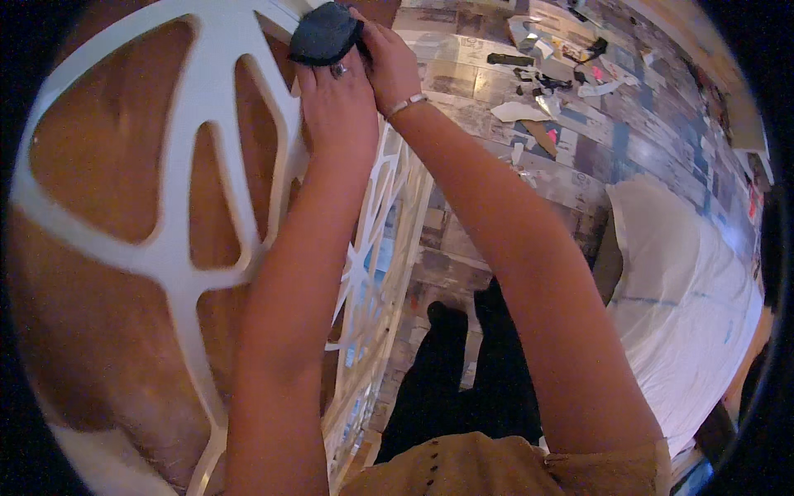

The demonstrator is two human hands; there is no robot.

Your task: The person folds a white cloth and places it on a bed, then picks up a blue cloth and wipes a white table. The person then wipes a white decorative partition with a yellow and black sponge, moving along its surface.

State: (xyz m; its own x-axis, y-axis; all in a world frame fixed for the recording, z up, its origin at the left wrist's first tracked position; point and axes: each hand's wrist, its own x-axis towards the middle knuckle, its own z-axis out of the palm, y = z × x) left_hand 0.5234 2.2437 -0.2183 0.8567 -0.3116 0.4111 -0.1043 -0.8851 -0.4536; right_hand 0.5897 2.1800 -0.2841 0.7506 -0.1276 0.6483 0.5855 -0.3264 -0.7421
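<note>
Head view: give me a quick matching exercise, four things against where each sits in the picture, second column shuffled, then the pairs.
Things:
1. dark cloth
2. white lattice panel
3. white sheet
4. paper scraps

Places:
A. spread on the floor at the right
B. scattered on the floor at the top, right of the hands
C. held in the grip of both hands, left hand and right hand, at the top
D. standing at the left, cut-out openings showing brown behind

Pairs: 1-C, 2-D, 3-A, 4-B
</note>
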